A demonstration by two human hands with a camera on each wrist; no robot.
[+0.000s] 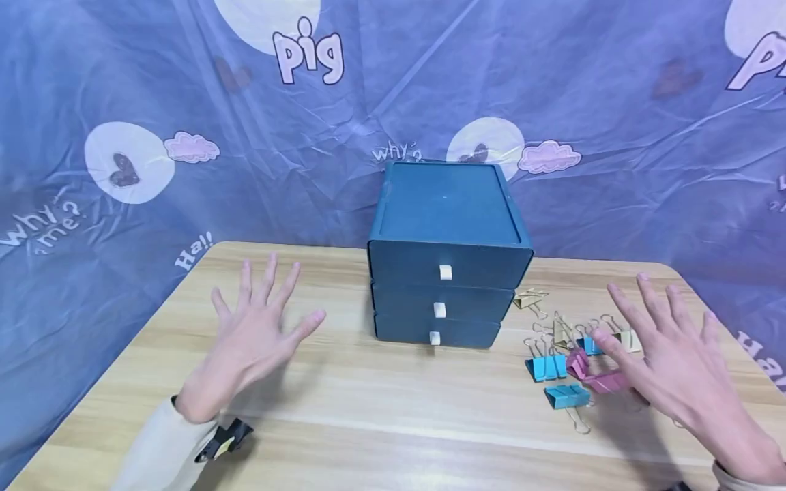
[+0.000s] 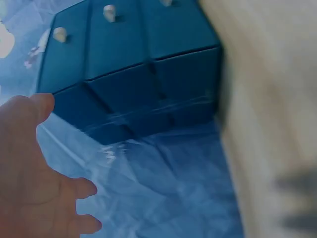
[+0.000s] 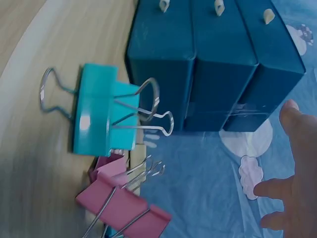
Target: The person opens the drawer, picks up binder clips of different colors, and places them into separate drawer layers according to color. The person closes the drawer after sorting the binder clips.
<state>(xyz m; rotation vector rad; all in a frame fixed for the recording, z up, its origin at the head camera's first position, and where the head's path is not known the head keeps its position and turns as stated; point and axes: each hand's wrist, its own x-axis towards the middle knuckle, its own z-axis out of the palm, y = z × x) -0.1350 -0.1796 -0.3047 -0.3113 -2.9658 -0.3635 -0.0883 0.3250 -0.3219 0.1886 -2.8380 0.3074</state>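
Note:
A dark blue three-drawer box (image 1: 451, 266) with small white knobs stands at the back middle of the table, its drawers closed. My left hand (image 1: 252, 334), fingers spread, hovers over the table to the left of the box. My right hand (image 1: 681, 368) hovers with spread fingers at the right and partly covers a loose group of binder clips. Blue binder clips (image 1: 566, 395), pink binder clips (image 1: 604, 382) and pale yellow binder clips (image 1: 561, 332) make up the group. Up close in the right wrist view, a turquoise binder clip (image 3: 96, 111) lies by a pink one (image 3: 124, 206).
The wooden table (image 1: 381, 416) carries all of these things. Behind it hangs a blue printed cloth (image 1: 295, 184) with words, hearts and clouds. One pale yellow binder clip (image 1: 529, 298) lies right beside the box's right side.

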